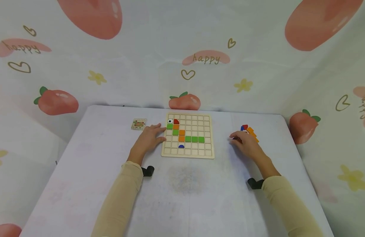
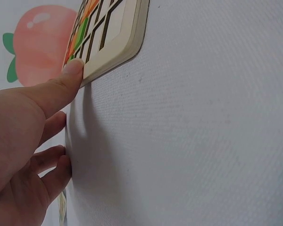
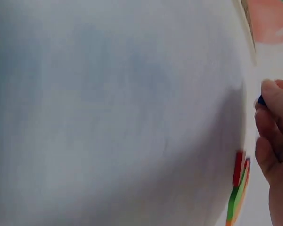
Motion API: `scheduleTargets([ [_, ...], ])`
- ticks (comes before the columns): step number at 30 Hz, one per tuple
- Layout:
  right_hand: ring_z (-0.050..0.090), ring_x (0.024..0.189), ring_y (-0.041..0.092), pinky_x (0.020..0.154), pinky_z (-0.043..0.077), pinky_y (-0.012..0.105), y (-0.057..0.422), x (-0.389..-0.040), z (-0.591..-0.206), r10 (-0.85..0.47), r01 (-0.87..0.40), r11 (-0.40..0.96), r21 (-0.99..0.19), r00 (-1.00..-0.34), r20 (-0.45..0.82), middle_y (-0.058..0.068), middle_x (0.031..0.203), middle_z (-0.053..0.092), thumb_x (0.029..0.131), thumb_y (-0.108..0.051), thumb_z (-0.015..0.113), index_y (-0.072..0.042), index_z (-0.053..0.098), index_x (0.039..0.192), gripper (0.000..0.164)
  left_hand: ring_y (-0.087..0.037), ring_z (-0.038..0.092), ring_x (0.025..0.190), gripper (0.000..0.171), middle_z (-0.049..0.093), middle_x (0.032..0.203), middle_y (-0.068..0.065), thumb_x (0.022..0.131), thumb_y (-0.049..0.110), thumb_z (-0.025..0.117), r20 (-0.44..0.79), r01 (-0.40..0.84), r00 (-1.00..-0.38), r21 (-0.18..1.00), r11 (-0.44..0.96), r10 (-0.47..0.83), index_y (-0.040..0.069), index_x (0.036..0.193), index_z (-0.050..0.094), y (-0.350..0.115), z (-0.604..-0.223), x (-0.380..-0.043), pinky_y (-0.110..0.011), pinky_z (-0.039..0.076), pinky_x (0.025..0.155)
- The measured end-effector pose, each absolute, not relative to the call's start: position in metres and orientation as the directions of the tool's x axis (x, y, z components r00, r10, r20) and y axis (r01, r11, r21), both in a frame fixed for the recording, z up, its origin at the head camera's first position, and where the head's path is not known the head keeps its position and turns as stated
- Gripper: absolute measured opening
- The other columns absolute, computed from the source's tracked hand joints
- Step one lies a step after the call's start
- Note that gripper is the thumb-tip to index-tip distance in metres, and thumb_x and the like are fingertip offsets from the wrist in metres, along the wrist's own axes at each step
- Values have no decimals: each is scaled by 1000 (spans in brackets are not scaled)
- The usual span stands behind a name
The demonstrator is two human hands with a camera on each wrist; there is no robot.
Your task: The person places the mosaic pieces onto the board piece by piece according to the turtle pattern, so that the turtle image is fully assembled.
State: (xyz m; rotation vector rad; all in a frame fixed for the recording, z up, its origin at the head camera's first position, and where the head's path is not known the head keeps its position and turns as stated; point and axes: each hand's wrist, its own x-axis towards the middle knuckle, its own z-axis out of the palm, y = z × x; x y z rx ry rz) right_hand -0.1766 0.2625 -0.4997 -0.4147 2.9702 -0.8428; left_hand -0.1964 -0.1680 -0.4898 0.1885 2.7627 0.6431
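Observation:
A wooden grid board (image 1: 188, 156) lies flat, holding an eye tile (image 1: 170, 121), a red rounded tile (image 1: 176, 121), several green and orange squares and a blue half-round tile (image 1: 181, 146). At its left edge my left hand (image 1: 148, 140) touches the rim; in the left wrist view the thumb (image 2: 73, 68) rests on it and the other fingers are loosely bent. My right hand (image 1: 246, 143) is right of the board, beside a pile of loose tiles (image 1: 252, 133). Between its thumb and finger it pinches a small blue tile (image 3: 261, 100), mostly hidden.
Left of the board lies a small pattern card (image 1: 139, 124). A white-covered table (image 1: 185, 204) carries everything, with a printed cloth (image 1: 158, 49) hanging behind it. Black wrist mounts (image 1: 148, 171) stick out from both sleeves.

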Motion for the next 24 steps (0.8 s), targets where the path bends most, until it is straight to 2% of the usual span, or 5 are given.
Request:
scheduleTargets([
  [7, 65, 110, 30, 99, 57, 50, 238, -177, -499, -207, -156, 767, -622, -978, -11, 13, 122, 71, 99, -8, 66, -8, 71, 123, 24, -38, 28, 154, 63, 32, 169, -2, 96, 39, 70, -267, 47, -945, 453, 890, 186, 26, 154, 48, -168, -492, -197, -57, 30, 125],
  [11, 65, 111, 30, 100, 58, 49, 223, -178, -498, -183, -121, 730, -673, -983, -22, 12, 125, 71, 99, -10, 66, -9, 69, 124, 26, -38, 28, 155, 63, 32, 169, -2, 97, 39, 69, -268, 50, -945, 447, 893, 187, 27, 154, 47, -169, -492, -198, -58, 30, 125],
  [15, 65, 101, 26, 90, 61, 37, 209, -179, -498, -181, -115, 698, -707, -983, -18, 11, 120, 73, 98, -13, 69, -9, 68, 123, 25, -38, 29, 154, 63, 32, 169, -3, 96, 39, 70, -260, 57, -947, 443, 895, 190, 26, 154, 48, -169, -491, -198, -58, 31, 124],
  [19, 63, 94, 23, 81, 56, 20, 196, -179, -499, -198, -116, 661, -741, -980, -24, 11, 114, 73, 97, -16, 70, -8, 66, 122, 26, -39, 29, 154, 64, 33, 168, -3, 96, 39, 70, -260, 57, -947, 445, 894, 190, 26, 154, 48, -169, -492, -198, -58, 30, 124],
  [24, 63, 93, 21, 80, 54, 19, 178, -177, -501, -242, -158, 600, -784, -970, 10, 9, 107, 71, 95, -15, 73, -8, 67, 116, 23, -38, 29, 154, 64, 33, 168, -3, 96, 39, 71, -259, 55, -947, 453, 890, 190, 26, 153, 48, -169, -492, -198, -58, 29, 125],
])
